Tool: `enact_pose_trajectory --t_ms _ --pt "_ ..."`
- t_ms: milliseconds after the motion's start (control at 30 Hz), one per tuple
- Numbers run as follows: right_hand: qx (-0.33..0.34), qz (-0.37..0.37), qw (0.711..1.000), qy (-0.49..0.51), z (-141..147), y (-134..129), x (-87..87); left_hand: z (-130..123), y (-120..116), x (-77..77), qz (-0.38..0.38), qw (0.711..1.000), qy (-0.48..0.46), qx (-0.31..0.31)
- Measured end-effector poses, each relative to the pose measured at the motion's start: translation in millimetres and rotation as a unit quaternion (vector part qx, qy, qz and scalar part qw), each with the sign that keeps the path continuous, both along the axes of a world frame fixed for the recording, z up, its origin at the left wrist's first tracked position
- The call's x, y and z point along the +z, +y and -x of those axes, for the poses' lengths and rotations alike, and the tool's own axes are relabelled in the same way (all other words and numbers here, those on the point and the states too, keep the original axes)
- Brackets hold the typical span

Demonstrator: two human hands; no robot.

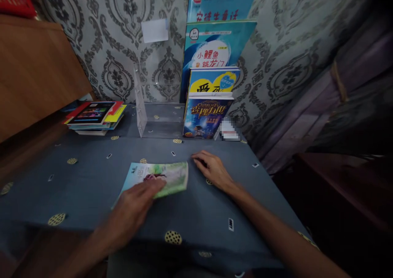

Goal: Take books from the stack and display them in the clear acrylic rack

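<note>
A thin book with a light blue and green cover (175, 175) lies on the dark blue tablecloth (190, 216). My left hand (138, 200) rests over its lower left part, fingers laid across the cover and somewhat blurred. Just right of the book, my right hand (211, 167) is near the cloth with its fingers bent and thumb a little apart, nothing visible in it. Behind them stands a clear acrylic rack (139, 102), whose right side holds upright books, the front one dark blue (205, 120).
A pile of books (93, 113) lies at the back left beside a wooden panel (37, 69). Patterned wallpaper (129, 7) with a white paper (155, 30) rises behind the rack. A pixelated item (229, 129) sits right of the rack. A purplish curtain (313, 102) hangs at the right.
</note>
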State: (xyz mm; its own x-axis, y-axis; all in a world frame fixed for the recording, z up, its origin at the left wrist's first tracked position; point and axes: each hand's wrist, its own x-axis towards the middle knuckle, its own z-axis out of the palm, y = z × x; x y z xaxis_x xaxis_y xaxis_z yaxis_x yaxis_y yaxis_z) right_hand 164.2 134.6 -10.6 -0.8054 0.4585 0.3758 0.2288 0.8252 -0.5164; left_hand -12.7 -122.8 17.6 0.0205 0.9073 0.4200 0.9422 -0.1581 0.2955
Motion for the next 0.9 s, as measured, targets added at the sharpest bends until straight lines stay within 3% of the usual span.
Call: enact_pose_trajectory --t_ms 100,167,233,333,400,533,633,733,833,900 --pt "0.002 0.010 1.000 0.007 0 -2 1.7 -15 3 -29.0 0.026 0.992 0.107 -0.068" --pt "0.011 0.015 1.000 0.011 0 -5 3.6 -12 7 -35.4 0.047 0.984 0.138 -0.100" --pt "0.027 0.018 0.999 0.021 1 -9 5.2 -3 14 -31.2 0.075 0.976 0.146 -0.144" --pt "0.062 0.017 0.997 0.043 3 -16 5.9 15 29 -13.6 0.135 0.953 0.145 -0.230" --pt "0.091 0.018 0.995 0.044 4 -20 5.3 27 37 -1.4 0.171 0.942 0.137 -0.254" --pt "0.126 0.005 0.992 0.019 5 -30 4.4 50 43 11.4 0.211 0.944 0.130 -0.217" --pt "0.137 -0.001 0.990 0.014 5 -43 6.1 70 40 13.3 0.225 0.953 0.164 -0.123" --pt "0.193 0.027 0.981 0.011 7 -59 9.8 85 37 13.9 0.240 0.952 0.186 -0.033" --pt "0.244 0.006 0.970 -0.002 11 -73 13.4 87 41 10.4 0.242 0.954 0.175 0.004" --pt "0.233 -0.037 0.972 -0.011 15 -76 14.3 81 48 3.4 0.217 0.962 0.161 0.029"
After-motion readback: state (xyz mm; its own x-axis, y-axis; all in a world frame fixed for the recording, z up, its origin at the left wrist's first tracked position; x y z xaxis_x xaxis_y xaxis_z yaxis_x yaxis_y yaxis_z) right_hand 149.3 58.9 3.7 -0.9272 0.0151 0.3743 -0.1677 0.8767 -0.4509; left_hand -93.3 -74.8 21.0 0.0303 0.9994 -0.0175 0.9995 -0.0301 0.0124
